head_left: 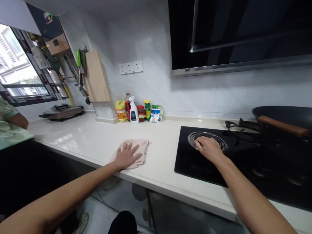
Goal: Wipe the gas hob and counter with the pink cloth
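Observation:
My left hand (pixel 126 157) lies flat with its fingers spread on a pale pink cloth (pixel 144 150), pressing it to the white countertop (pixel 162 156) near the front edge. Over the left burner (pixel 222 145) of the black glass hob (pixel 192 165), my right hand (pixel 208 148) is closed with its knuckles up. Its fingertips are tucked out of sight, so whatever they grip, if anything, is hidden. The burner's round metal ring surrounds the spot where this hand is.
Bottles, including a white spray bottle (pixel 134 112), jars and packets line the wall. A wok (pixel 287 113) with a wooden handle occupies the hob's right side. Above hangs a black range hood (pixel 234 35). Another person (pixel 12 123) stands at the left, near a flat appliance (pixel 62 112).

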`<state>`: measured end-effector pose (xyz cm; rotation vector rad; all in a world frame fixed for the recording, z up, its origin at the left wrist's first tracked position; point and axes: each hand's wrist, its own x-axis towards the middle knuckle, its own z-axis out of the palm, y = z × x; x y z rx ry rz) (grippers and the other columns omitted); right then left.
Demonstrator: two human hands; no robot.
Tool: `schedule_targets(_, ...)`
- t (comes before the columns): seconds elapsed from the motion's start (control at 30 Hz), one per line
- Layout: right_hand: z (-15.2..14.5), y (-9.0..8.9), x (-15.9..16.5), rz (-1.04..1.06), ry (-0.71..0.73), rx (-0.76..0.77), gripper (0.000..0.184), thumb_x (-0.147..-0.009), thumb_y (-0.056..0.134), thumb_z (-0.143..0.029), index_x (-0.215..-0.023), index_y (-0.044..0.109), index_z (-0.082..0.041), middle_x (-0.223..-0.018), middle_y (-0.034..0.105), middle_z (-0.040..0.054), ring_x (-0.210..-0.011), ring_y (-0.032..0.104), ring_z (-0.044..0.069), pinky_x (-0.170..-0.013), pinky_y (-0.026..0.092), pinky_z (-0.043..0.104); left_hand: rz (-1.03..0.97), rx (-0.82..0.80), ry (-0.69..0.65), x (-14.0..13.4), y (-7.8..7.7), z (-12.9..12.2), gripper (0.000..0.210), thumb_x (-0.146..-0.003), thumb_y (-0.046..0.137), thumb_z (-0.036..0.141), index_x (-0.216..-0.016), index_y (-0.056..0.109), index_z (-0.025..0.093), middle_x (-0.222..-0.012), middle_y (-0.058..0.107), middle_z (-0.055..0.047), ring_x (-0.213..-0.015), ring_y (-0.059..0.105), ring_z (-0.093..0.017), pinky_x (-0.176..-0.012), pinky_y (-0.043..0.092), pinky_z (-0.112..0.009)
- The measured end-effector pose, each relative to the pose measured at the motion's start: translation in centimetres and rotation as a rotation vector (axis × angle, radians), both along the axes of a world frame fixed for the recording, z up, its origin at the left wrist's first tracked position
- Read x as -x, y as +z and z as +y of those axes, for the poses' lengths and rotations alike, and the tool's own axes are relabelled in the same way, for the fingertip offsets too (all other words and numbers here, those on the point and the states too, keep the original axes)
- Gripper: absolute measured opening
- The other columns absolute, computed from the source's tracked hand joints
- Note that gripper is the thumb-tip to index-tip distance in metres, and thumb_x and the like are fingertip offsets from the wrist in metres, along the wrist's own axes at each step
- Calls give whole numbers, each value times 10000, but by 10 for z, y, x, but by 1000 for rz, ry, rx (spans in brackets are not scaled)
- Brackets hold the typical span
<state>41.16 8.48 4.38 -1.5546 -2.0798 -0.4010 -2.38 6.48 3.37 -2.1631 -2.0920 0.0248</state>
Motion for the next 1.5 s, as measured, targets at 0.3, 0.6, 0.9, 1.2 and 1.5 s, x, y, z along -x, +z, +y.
schedule_targets(0.3, 1, -2, -7, 88, -101, 50, 317, -992, 438, -299, -816, 683, -200, -892, 690, 44, -820, 601, 170, -727, 318, 304, -111, -27, -438, -110, -18, -93, 683, -958, 391, 677, -1560, 360, 356, -1665, 240, -130, -1525, 198, -397, -1170, 186, -670)
schedule_targets(0.6, -42, 13, 22, 109, -116, 29, 274, -980, 469, -243, -857, 706, -184, -953, 678, 68, -930, 581, 184, -811, 360, 304, -274, -190, -714, -151, -70, -137, 852, -820, 638, 623, -1572, 317, 384, -1680, 201, -110, -1498, 212, -468, -1140, 174, -748)
schedule_targets(0.9, -165, -32, 143, 317, 361, 45, 313, -966, 573, -389, -1244, 604, -250, -1150, 638, 59, -1061, 545, 223, -946, 419, 379, -351, -204, -874, -130, -61, -114, 756, -833, 616, 316, -1547, 375, 266, -1511, 507, -143, -1429, 401, -355, -1165, 310, -618)
schedule_targets(1.2, -149, -45, 175, -54, 307, 156, 952, -728, 791, -622, -1505, 374, -265, -1519, 431, 198, -1299, 441, 403, -1078, 317, 598, -601, -224, -727, -16, -51, -94, 404, -914, 493, 357, -1286, 652, 343, -1323, 690, -45, -1207, 646, -262, -1013, 548, -441)
schedule_targets(1.5, -113, -36, 249, -177, 403, 78, 798, -802, 760, -535, -1434, 413, -193, -1511, 431, 198, -1313, 440, 355, -1077, 358, 550, -695, -416, -211, 41, -12, -27, 391, -846, 479, 449, -1000, 710, 174, -1105, 752, -98, -998, 707, -250, -856, 571, -323)
